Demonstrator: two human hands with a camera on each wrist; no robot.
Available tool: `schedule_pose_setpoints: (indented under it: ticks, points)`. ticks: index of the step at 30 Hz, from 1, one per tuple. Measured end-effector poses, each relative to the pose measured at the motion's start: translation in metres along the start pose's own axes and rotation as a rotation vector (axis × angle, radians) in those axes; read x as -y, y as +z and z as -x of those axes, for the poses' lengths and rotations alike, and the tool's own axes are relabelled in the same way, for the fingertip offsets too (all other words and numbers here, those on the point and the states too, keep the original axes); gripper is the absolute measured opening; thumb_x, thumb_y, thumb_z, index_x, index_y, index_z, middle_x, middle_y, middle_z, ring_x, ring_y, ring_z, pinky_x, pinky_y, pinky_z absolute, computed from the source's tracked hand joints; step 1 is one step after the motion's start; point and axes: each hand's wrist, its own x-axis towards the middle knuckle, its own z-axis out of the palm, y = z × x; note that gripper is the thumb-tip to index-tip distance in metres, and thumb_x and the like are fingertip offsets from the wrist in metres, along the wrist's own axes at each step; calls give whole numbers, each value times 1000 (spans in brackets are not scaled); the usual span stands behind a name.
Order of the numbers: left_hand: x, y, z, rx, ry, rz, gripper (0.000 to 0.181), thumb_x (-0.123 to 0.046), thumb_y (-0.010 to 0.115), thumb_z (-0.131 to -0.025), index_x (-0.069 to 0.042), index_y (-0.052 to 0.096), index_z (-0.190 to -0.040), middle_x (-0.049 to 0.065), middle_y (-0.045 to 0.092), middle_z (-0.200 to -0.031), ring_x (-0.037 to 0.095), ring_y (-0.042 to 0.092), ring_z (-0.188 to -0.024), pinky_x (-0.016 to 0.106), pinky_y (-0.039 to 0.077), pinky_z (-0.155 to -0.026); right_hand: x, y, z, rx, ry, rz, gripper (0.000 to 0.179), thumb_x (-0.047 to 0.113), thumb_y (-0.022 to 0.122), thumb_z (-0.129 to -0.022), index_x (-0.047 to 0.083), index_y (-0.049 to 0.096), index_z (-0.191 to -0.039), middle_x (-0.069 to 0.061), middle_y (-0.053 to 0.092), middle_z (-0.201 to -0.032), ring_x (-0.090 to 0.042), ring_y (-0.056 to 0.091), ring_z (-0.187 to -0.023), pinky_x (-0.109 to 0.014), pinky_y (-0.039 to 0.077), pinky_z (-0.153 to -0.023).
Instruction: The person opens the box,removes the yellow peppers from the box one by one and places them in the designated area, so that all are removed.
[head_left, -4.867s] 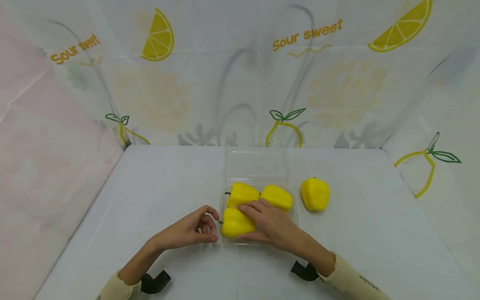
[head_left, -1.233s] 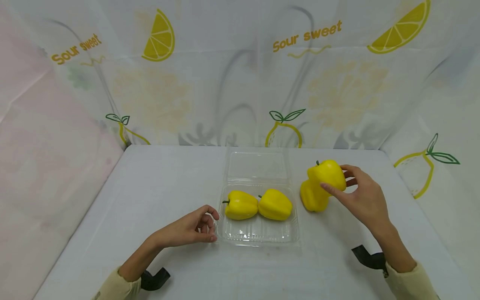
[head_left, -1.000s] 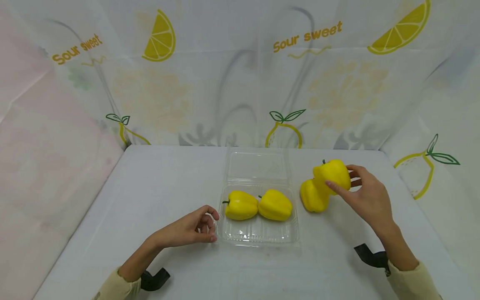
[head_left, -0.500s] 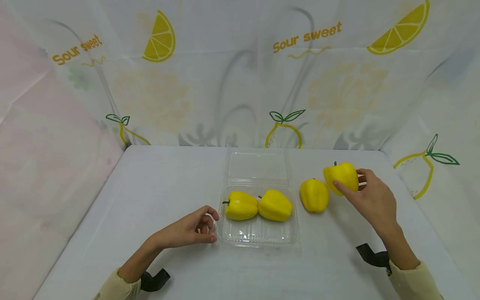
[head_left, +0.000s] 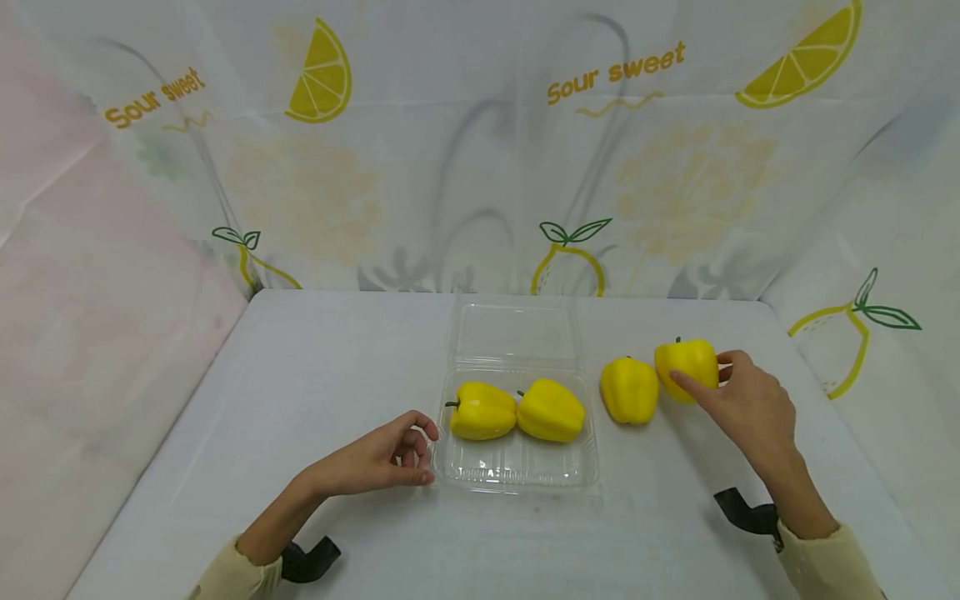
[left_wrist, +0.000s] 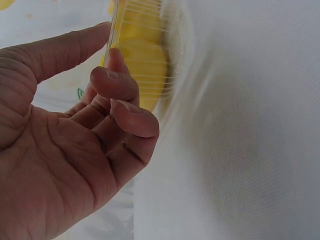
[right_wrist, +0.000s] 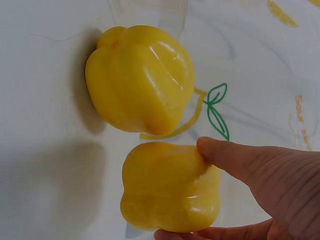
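The yellow pepper (head_left: 687,369) in the right hand (head_left: 750,408) was held just above the table (head_left: 337,358), its shadow lying apart from it in the right wrist view. Its short stem pointed up. The fingers of that hand were clamped on it, the thumb against the near face and the others round the right side. Just beside it, to the left, a second pepper (head_left: 629,391) rested on the table; a narrow gap between the two showed in the right wrist view.

Further left stood a clear plastic container (head_left: 517,471), its lid (head_left: 513,329) folded back toward the far side. Two more yellow peppers lay on their sides in its far half: the left pepper (head_left: 483,411) with its stem pointing left, and the right pepper (head_left: 551,410) touching it end to end, its stem also toward the left.

The left hand (head_left: 375,460) was at the container's left edge. Its fingers were curled, and the thumb tip met the clear rim; whether they pinched the rim, I could not tell.

Both forearms wore pale sleeves (head_left: 828,562), with a black curved piece (head_left: 746,512) at each wrist. Behind the table hung a white cloth (head_left: 450,142) printed with lemons, leaves and the words "Sour sweet".
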Motion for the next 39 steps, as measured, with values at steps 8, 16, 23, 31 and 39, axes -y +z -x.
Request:
schedule_pose_setpoints:
  ticks: [8,16,23,31,39]
  points:
    - [0,0,0,-4,-3,-7,48,-16,72,-92,4,42,-124,5,61,-86,15,54,-72,23,45,-65,-3,4,-1,55,22,12,84,63,64,-86,-14,51,-117,-26,65,-92,-25,58,-62,-31,41,-49]
    - [0,-1,-1,-3,-5,-24,49,-18,72,-92,2,42,-125,4,62,-87,13,54,-72,23,45,-65,-6,7,-1,115,26,21,85,63,63,-87,-15,49,-117,-21,63,-82,-23,53,-58,-32,41,-49]
    - [-1,-1,-1,-3,-2,-19,49,-18,73,-91,2,43,-125,3,62,-87,11,54,-71,22,44,-64,-9,11,-1,139,26,15,86,62,63,-88,-17,48,-119,-23,62,-84,-23,53,-58,-33,42,-48]
    - [-2,-1,1,-5,-7,-18,49,-18,72,-92,2,43,-125,3,62,-87,12,55,-71,23,45,-64,-9,15,1,112,4,-3,85,58,65,-89,-18,46,-122,-22,62,-82,-23,52,-57,-32,42,-48]
    - [0,0,0,-3,-3,-9,48,-17,72,-92,4,42,-124,5,61,-87,15,54,-73,24,45,-65,-8,16,4,156,-1,13,89,59,62,-90,-19,41,-127,-23,61,-84,-23,52,-60,-32,43,-50]
